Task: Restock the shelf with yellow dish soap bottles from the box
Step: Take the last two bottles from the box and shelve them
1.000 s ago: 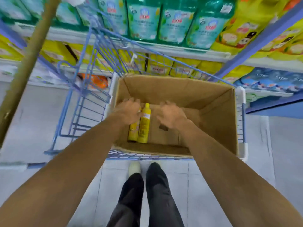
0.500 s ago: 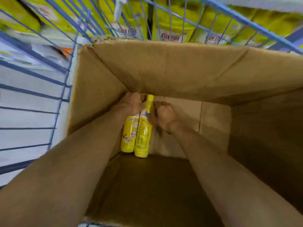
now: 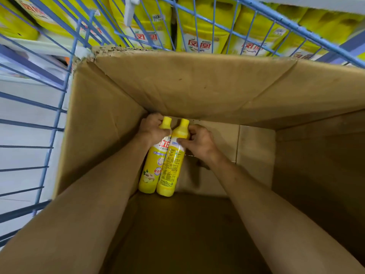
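By the left wall of the brown cardboard box (image 3: pixel 197 86), two slim yellow plastic dish soap bottles (image 3: pixel 171 167) lie touching, caps pointing away from the person, the left hand (image 3: pixel 151 129) gripping one neck, the right hand (image 3: pixel 199 142) gripping the other.

Bare forearms (image 3: pixel 94 204), bare left hand (image 3: pixel 151 130), right hand (image 3: pixel 200 142)

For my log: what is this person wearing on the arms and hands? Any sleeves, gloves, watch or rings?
The left forearm and right forearm are bare to the frame edge, with no sleeve in view. The left hand and right hand are ungloved; no watch, bracelet or ring is visible on the sides facing the camera.
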Motion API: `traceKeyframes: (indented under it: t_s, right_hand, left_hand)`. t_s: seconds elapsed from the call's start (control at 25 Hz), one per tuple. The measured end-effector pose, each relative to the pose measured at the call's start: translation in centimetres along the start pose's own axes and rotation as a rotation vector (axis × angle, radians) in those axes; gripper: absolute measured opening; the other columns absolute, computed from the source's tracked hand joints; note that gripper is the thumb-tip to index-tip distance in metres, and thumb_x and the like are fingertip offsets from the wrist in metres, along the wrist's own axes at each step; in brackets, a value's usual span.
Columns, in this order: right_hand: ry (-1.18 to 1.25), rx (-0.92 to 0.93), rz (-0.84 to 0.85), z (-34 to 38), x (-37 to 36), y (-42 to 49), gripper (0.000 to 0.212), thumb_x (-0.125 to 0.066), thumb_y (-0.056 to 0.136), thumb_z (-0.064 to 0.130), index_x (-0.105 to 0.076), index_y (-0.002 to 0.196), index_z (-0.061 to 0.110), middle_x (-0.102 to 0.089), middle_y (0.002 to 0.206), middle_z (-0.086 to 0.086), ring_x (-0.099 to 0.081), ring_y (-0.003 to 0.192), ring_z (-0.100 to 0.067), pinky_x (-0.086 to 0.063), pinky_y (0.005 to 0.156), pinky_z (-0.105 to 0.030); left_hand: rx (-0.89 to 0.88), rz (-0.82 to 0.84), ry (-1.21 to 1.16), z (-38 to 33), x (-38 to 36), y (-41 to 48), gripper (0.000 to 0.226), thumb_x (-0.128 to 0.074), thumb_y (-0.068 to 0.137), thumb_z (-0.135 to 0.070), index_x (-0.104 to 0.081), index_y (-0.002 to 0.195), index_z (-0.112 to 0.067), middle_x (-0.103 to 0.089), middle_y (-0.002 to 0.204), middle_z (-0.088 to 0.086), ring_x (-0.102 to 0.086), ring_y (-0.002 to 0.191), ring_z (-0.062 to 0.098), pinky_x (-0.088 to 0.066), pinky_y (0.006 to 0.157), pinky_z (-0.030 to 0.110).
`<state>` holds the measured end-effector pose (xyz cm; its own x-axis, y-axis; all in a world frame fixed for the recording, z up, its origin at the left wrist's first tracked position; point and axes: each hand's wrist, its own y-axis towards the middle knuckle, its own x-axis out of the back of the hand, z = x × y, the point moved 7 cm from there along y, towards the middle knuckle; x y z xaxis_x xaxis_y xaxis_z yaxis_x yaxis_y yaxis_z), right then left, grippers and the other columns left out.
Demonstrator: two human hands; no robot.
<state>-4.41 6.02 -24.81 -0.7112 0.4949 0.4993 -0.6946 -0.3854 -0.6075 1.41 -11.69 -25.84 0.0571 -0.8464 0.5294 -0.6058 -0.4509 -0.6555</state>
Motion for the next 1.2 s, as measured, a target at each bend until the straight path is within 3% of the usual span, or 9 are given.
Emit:
traceKeyframes:
  t_s: [0.16, 0.44, 0.56, 0.64, 0.72, 0.84, 0.92, 1.04, 1.2]
  right_hand:
    - [0.115, -0.093, -0.057, -0.6, -1.1, 0.7, 0.064, -0.091, 0.069, 0.037, -0.061, 0.121, 0.014, -0.071, 0.112, -0.002, -0.068, 0.1, -0.021, -0.055, 0.091, -0.039]
    - [0.222, -0.106, 0.063, -1.1, 0.8, 0.2, 0.053, -0.095, 0.056, 0.032, -0.071, 0.101, 0.018, -0.077, 0.102, -0.002, -0.074, 0.094, -0.019, -0.06, 0.089, -0.042]
    - [0.281, 0.008, 0.101, 0.7, 2.6, -1.7, 0.038, -0.091, 0.069, 0.007, -0.069, 0.1, 0.005, -0.072, 0.092, 0.001, -0.068, 0.074, 0.001, -0.056, 0.071, -0.018]
    - [0.288, 0.081, 0.063, 2.3, 4.9, -3.3, 0.037, -0.087, 0.073, 0.001, -0.067, 0.105, 0.001, -0.068, 0.089, 0.003, -0.062, 0.065, 0.011, -0.048, 0.063, -0.009]
    - [0.265, 0.143, 0.025, 4.5, 7.8, -5.6, 0.045, -0.092, 0.07, 0.015, -0.068, 0.107, 0.002, -0.069, 0.091, 0.005, -0.062, 0.07, 0.011, -0.047, 0.068, -0.012]
    - [0.174, 0.238, -0.04, 8.6, 13.4, -9.8, 0.077, -0.093, 0.05, 0.054, -0.072, 0.116, 0.02, -0.074, 0.104, 0.011, -0.067, 0.09, -0.002, -0.054, 0.083, -0.028]
    - [0.18, 0.295, -0.061, 12.4, 18.0, -13.6, 0.075, -0.096, 0.051, 0.046, -0.071, 0.118, 0.023, -0.077, 0.108, 0.009, -0.072, 0.099, -0.011, -0.058, 0.091, -0.038]
    - [0.2, 0.378, -0.125, 18.9, 25.5, -20.4, 0.062, -0.096, 0.064, 0.022, -0.07, 0.12, 0.015, -0.076, 0.108, 0.007, -0.072, 0.096, -0.007, -0.058, 0.089, -0.031]
    - [0.213, 0.533, -0.278, 28.2, 35.4, -30.0, 0.06, -0.095, 0.066, 0.025, -0.07, 0.119, 0.014, -0.075, 0.11, 0.001, -0.072, 0.094, -0.012, -0.057, 0.081, -0.028]
  left_hand:
    - [-0.001, 0.024, 0.027, 0.8, -0.4, 1.0, 0.051, -0.09, 0.071, -0.019, -0.069, 0.117, -0.012, -0.07, 0.118, 0.008, -0.067, 0.107, 0.024, -0.055, 0.095, 0.038]
    - [-0.09, 0.165, -0.042, -0.7, -0.2, -0.4, 0.055, -0.091, 0.051, -0.038, -0.072, 0.091, -0.006, -0.076, 0.095, 0.011, -0.073, 0.091, 0.029, -0.061, 0.084, 0.05]
    - [-0.225, 0.17, -0.173, -2.1, 0.5, -2.6, 0.067, -0.087, 0.051, -0.045, -0.067, 0.093, 0.003, -0.074, 0.095, 0.019, -0.073, 0.088, 0.031, -0.06, 0.082, 0.053]
    - [-0.329, 0.159, -0.27, -4.3, 1.9, -5.1, 0.062, -0.088, 0.058, -0.036, -0.061, 0.092, 0.009, -0.069, 0.086, 0.017, -0.064, 0.08, 0.021, -0.058, 0.076, 0.043]
    - [-0.417, 0.157, -0.3, -7.3, 3.9, -8.1, 0.054, -0.088, 0.063, -0.029, -0.062, 0.092, 0.009, -0.063, 0.082, 0.011, -0.057, 0.079, 0.015, -0.051, 0.073, 0.036]
    - [-0.509, 0.139, -0.32, -12.5, 7.4, -12.7, 0.057, -0.09, 0.06, -0.041, -0.071, 0.099, -0.005, -0.072, 0.095, 0.016, -0.06, 0.088, 0.015, -0.054, 0.082, 0.041]
    - [-0.572, 0.144, -0.35, -16.9, 10.5, -16.8, 0.052, -0.091, 0.061, -0.037, -0.073, 0.103, -0.012, -0.073, 0.103, 0.019, -0.063, 0.091, 0.017, -0.055, 0.086, 0.044]
    - [-0.713, 0.185, -0.37, -25.0, 15.2, -23.4, 0.038, -0.088, 0.073, -0.009, -0.071, 0.106, -0.004, -0.076, 0.1, 0.011, -0.068, 0.09, 0.013, -0.057, 0.085, 0.038]
    - [-0.934, 0.156, -0.346, -36.0, 23.3, -33.3, 0.032, -0.086, 0.075, -0.009, -0.072, 0.104, -0.01, -0.075, 0.099, 0.005, -0.068, 0.092, 0.013, -0.058, 0.089, 0.041]
